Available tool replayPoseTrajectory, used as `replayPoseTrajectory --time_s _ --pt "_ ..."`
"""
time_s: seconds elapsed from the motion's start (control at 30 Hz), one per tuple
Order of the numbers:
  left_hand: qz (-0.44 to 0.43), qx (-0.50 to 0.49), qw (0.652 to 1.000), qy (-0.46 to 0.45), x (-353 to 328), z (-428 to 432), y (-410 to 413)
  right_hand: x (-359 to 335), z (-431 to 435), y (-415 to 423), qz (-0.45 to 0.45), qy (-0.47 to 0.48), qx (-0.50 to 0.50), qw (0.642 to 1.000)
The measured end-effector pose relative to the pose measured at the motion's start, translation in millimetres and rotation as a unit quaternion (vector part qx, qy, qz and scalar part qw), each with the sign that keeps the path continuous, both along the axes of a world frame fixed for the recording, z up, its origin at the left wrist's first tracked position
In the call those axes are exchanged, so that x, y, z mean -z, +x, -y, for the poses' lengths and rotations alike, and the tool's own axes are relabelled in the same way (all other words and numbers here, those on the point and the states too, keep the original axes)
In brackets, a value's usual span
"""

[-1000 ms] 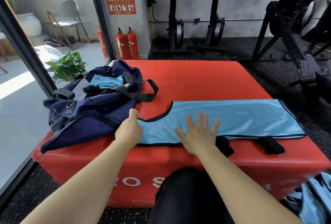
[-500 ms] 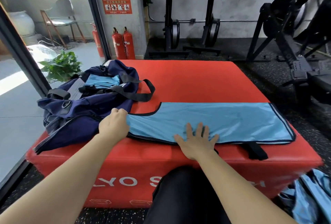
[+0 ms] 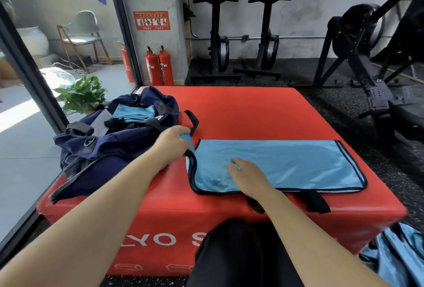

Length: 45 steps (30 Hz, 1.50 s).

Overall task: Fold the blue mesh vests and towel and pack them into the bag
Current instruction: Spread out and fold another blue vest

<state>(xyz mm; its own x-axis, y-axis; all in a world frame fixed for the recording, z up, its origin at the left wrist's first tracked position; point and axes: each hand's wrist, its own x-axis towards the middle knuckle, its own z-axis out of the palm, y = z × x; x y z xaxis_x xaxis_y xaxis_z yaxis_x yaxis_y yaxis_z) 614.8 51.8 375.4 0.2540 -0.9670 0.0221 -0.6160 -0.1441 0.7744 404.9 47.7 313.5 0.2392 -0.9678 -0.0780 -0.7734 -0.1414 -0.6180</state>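
Gym machines (image 3: 220,23) stand by the grey wall behind a big red block (image 3: 252,112). Two fire extinguishers (image 3: 159,66) and a green plant (image 3: 80,94) are past the block's far left corner. On the left side of the block sits the dark blue bag (image 3: 103,149). It is open, and some folded blue cloth (image 3: 132,112) is already inside. On the near right part of the block lies a blue vest (image 3: 286,160), with black straps hanging over the block's near edge. A second ago the vest's left end lay flat beside the bag, with the left hand low on it. Now the left hand (image 3: 171,143) pinches that end and has lifted it off the block, so the vest looks shorter. The right hand (image 3: 249,177) was spread wide near the block's near edge. Now it rests on the vest a bit further in, fingers loose, holding nothing. It seems to mark where the fold will go. So a new fold has begun, and this vest is not ready for the bag yet. A loose blue pile (image 3: 394,254) waits on the floor by the block's near right corner.
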Motion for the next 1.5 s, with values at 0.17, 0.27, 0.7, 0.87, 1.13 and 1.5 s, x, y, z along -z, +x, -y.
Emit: replayPoseTrajectory --time_s 0.17,0.27,0.7,0.87,1.13,1.5 --pt "0.095 0.116 0.988 0.025 14.4 18.0 -82.1 -26.0 7.3 -12.1 0.353 0.149 0.112 0.917" --pt "0.011 0.158 0.985 0.067 37.5 28.5 -115.9 -15.5 14.3 -19.8 0.378 0.204 0.148 0.891" --pt "-0.144 -0.066 0.984 -0.076 31.2 43.3 -65.7 -3.4 47.8 -20.8 0.120 0.016 0.172 0.978" --pt "-0.071 -0.080 0.985 -0.135 24.7 44.8 -63.6 -66.3 81.1 -77.1 0.213 -0.109 0.192 0.952" --pt "0.023 0.061 0.998 0.015 65.3 57.8 -132.5 5.6 73.1 -198.5 0.048 -0.003 0.272 0.961" --pt "0.046 0.094 0.993 0.051 55.1 66.2 -158.9 -43.6 98.5 -285.6 0.071 -0.143 0.289 0.944"
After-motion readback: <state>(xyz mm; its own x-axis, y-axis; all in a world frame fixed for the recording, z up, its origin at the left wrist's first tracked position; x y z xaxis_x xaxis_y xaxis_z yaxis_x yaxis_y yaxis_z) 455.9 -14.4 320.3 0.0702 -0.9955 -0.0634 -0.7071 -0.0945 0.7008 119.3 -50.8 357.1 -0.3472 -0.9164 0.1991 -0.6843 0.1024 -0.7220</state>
